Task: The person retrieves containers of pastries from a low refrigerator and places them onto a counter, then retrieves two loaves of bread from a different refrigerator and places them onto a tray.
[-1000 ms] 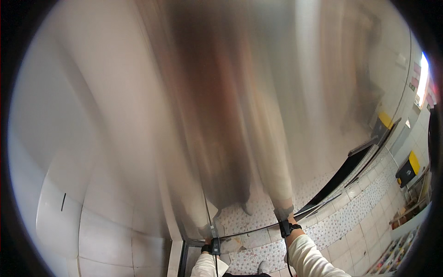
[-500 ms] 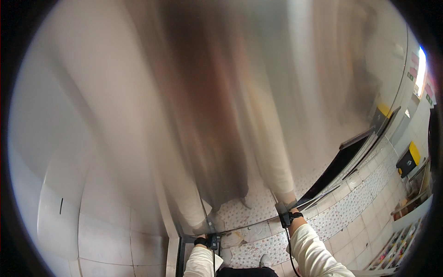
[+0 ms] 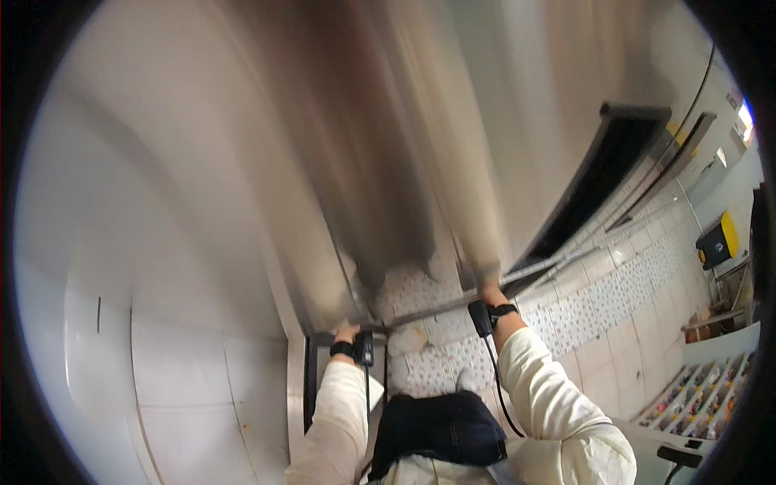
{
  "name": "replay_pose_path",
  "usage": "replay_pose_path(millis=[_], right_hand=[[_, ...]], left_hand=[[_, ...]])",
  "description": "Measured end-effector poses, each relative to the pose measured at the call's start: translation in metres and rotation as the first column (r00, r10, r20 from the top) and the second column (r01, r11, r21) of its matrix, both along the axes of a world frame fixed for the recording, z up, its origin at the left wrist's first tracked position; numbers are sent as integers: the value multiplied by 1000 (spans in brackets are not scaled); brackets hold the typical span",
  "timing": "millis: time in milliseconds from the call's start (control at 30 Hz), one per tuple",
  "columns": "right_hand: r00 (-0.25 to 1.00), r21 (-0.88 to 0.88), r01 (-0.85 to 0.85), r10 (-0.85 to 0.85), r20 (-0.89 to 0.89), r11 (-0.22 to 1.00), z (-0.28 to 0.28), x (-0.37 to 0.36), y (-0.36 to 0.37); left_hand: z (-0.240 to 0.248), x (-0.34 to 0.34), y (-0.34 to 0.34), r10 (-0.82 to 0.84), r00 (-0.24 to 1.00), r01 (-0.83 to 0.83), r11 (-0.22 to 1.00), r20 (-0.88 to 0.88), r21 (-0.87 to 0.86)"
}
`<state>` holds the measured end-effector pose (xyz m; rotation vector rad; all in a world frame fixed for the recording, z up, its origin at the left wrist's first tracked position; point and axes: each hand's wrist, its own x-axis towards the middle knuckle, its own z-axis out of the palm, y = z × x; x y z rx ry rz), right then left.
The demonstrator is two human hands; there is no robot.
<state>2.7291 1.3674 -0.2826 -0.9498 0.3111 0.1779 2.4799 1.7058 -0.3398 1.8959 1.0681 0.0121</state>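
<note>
The left hand point(image 3: 346, 332) and right hand point(image 3: 490, 293) are at the lower edge of a glossy, silver metal panel point(image 3: 388, 202) beyond their fingers, whose grip I can't tell. Both now show higher in view, handling still centred there.

I wear cream cloth sleeves point(image 3: 541, 380), facing a flat grey metal panel point(image 3: 388, 153) streaked brown and cream at twelve o'clock, white dot-patterned floor tiles point(image 3: 578, 323) at four, a boxy black-and-yellow container point(image 3: 717, 241) at three.
</note>
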Motion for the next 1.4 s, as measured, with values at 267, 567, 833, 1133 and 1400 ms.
replay_pose_path(millis=[267,567,833,1133,1400], right_hand=[[979,-398,-205,179,-102,894,63,-109,-61],[932,-428,-351,266,-245,833,79,-155,-100],[839,-277,-498,376,-392,822,80,-160,-121],[767,-114,-559,460,-447,821,82,-151,-125],[643,4,-651,554,-528,759,78,-138,-133]], left_hand=[[94,-30,-104,638,561,144,552,528,-821],[111,-71,-140,631,664,-68,584,400,-809],[112,-87,-163,657,673,42,423,339,-905],[132,-96,-152,494,833,-8,462,250,-887],[142,-114,-129,256,954,-45,640,157,-767]])
